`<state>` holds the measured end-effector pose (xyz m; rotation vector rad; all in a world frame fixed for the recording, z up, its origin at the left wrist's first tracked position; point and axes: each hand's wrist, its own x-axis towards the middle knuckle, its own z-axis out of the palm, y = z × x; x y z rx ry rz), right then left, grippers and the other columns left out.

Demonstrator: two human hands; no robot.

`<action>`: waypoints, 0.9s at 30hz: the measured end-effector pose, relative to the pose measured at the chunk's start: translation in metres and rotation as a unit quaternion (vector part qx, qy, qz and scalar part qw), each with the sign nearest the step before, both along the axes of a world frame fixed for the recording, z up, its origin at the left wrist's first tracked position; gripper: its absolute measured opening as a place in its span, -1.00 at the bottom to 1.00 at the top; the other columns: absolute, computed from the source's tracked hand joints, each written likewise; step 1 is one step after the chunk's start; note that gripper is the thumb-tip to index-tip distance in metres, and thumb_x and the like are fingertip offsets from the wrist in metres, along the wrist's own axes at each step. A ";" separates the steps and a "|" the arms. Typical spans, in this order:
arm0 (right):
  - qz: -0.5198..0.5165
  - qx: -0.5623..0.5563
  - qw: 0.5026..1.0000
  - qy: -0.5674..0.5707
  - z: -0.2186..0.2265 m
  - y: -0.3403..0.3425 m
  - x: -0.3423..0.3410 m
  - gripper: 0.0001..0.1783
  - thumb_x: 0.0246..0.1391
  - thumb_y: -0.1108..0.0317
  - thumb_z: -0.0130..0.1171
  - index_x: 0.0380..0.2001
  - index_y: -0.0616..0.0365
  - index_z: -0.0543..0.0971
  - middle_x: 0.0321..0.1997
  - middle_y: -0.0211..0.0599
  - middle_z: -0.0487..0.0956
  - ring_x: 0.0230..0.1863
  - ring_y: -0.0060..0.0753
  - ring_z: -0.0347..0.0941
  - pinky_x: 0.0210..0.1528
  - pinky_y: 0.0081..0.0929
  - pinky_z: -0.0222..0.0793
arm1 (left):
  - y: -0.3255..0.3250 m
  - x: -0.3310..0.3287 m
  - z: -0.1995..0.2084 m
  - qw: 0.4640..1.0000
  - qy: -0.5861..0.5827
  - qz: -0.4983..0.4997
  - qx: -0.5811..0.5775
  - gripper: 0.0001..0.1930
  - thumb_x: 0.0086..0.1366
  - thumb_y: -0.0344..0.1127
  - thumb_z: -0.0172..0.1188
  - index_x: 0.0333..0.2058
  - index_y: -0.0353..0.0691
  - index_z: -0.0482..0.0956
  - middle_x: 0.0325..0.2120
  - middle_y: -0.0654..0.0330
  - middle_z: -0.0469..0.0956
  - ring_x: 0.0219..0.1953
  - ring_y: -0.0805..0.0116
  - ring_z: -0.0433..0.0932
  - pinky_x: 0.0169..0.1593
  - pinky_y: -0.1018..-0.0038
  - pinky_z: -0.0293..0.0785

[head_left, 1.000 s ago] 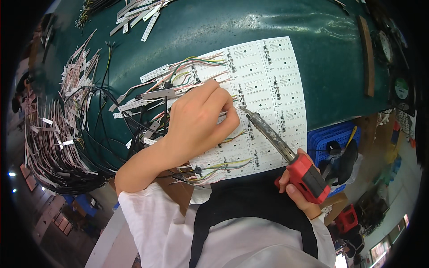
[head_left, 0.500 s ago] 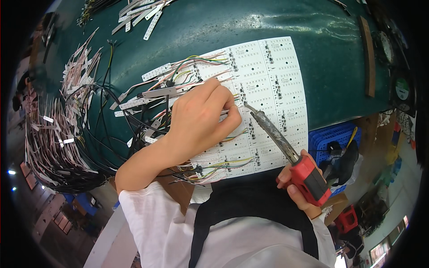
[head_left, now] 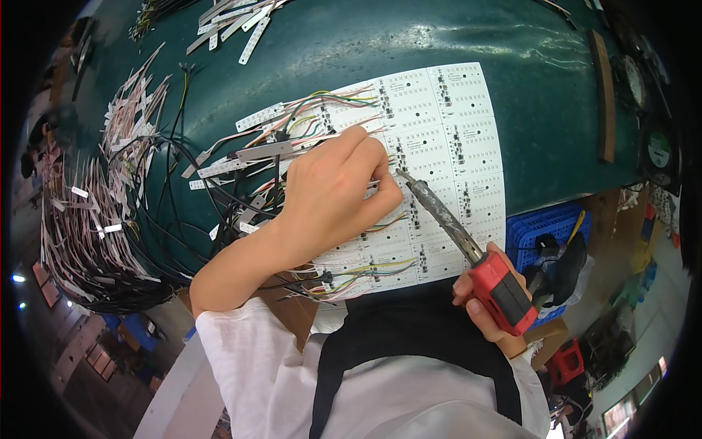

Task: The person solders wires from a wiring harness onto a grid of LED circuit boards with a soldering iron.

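One thin white circuit panel [head_left: 479, 157], many loose wires [head_left: 387, 271]

The panel lies flat on the green worktop [head_left: 541, 132], its near edge by the person's apron. It looks light and stiff but easily cracked, its small parts fragile; the bare right margin offers the safest hold. The wires should be soft and springy, best pinched near their ends. The right hand's [head_left: 482, 316] fingers are wrapped around the handle of a soldering iron [head_left: 446, 219] — rigid, its metal barrel probably hot. The left hand [head_left: 333, 186] is curled over the panel beside the iron's tip; its fingertips are hidden, so I cannot tell whether they grip a wire. Black cables [head_left: 172, 219] tangle on the left — likely to snag — and a blue basket [head_left: 523, 230] stands at the right.
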<state>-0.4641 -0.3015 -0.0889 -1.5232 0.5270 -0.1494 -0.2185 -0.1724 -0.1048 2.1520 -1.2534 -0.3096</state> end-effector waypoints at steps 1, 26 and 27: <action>0.000 0.000 1.000 0.000 -0.001 -0.002 0.000 -0.36 -0.09 0.44 0.16 0.08 0.59 0.31 -0.51 -0.26 0.61 -0.47 -0.42 0.57 -0.26 -0.54 0.46 | 0.000 0.000 0.000 1.000 -0.002 0.000 0.002 -0.87 -0.09 -0.48 0.22 -0.58 -0.21 0.42 -0.61 0.28 0.38 -0.64 0.45 0.41 -0.56 0.55 0.34; -0.094 0.351 0.865 -0.346 -0.017 -0.134 0.058 -0.08 -0.07 0.52 0.14 0.30 0.40 -0.12 -0.38 -0.29 0.26 -0.33 -0.54 0.15 -0.66 -0.83 0.33 | 0.022 0.023 0.041 0.994 -0.006 -0.074 0.080 -0.86 0.10 -0.39 0.19 -0.32 -0.18 0.53 -0.41 0.20 0.47 -0.40 0.21 0.52 -0.36 0.36 0.45; -0.087 0.377 0.847 -0.364 -0.021 -0.138 0.063 -0.07 -0.07 0.53 0.14 0.31 0.39 -0.12 -0.38 -0.30 0.25 -0.32 -0.55 0.15 -0.64 -0.83 0.34 | 0.025 0.028 0.042 0.994 -0.009 -0.067 0.081 -0.86 0.10 -0.39 0.19 -0.32 -0.18 0.53 -0.41 0.20 0.47 -0.40 0.21 0.52 -0.36 0.36 0.45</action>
